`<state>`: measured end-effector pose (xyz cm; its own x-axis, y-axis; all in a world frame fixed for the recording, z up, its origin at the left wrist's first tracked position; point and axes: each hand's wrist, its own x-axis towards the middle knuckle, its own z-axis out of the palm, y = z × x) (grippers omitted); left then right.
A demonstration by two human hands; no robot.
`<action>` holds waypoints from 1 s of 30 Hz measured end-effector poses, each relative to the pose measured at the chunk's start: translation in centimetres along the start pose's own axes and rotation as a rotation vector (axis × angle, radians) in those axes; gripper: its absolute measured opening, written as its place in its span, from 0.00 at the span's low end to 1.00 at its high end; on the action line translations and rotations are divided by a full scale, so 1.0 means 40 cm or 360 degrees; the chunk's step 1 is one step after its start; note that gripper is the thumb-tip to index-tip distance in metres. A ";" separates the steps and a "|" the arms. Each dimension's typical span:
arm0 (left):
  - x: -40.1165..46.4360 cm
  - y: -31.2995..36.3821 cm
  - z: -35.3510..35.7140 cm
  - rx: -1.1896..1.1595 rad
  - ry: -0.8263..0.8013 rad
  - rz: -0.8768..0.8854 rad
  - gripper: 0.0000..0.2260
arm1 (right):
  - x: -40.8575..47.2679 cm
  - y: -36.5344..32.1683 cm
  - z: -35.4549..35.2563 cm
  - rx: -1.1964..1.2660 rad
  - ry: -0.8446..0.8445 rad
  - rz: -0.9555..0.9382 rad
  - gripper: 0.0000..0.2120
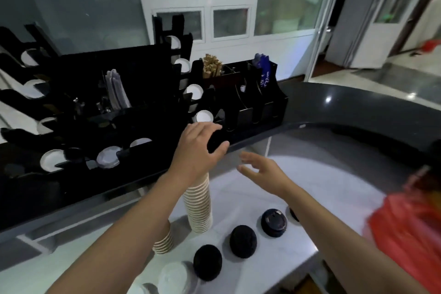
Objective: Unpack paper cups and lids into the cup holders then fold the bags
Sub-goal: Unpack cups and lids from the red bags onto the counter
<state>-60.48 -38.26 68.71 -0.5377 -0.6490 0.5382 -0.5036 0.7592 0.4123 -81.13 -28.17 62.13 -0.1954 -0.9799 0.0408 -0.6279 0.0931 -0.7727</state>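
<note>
The left hand (199, 148) is curling its grip around a black lid (216, 142) seated on top of a tall stack of paper cups (199, 203), which is standing on the white table (250, 188) close to the raised dark counter edge (262, 135). The right hand (262, 170) is hovering just beside the stack with fingers spread, holding nothing. A shorter cup stack (164, 241) is standing partly behind the left forearm. Black lid stacks (242, 241) are lying in a row on the table nearer the person, leaving open surface between them and the right arm. The black cup holder (114, 102) is occupying the counter beyond. A red bag (410, 234) is lying at the table's right edge.
</note>
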 end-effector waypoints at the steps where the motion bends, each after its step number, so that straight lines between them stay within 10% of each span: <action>1: 0.006 0.038 0.016 -0.0086 -0.0053 0.0025 0.18 | -0.027 0.013 -0.024 -0.0005 0.0056 0.0030 0.21; 6: 0.009 0.237 0.158 -0.0345 -0.0288 0.0159 0.05 | -0.197 0.111 -0.161 -0.0055 0.0457 0.0268 0.09; 15: -0.115 0.742 0.468 -0.0438 -0.0873 0.0436 0.18 | -0.753 0.363 -0.484 -0.0280 0.1126 0.0660 0.14; 30: -0.482 1.468 0.891 -0.0503 -0.1443 0.1138 0.18 | -1.617 0.716 -0.725 -0.0355 0.1538 0.1337 0.16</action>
<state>-103.77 17.07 56.33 -0.9731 0.2232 0.0573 0.2241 0.8585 0.4613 -108.30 43.00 55.72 -0.9898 -0.0935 0.1078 -0.1417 0.7314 -0.6670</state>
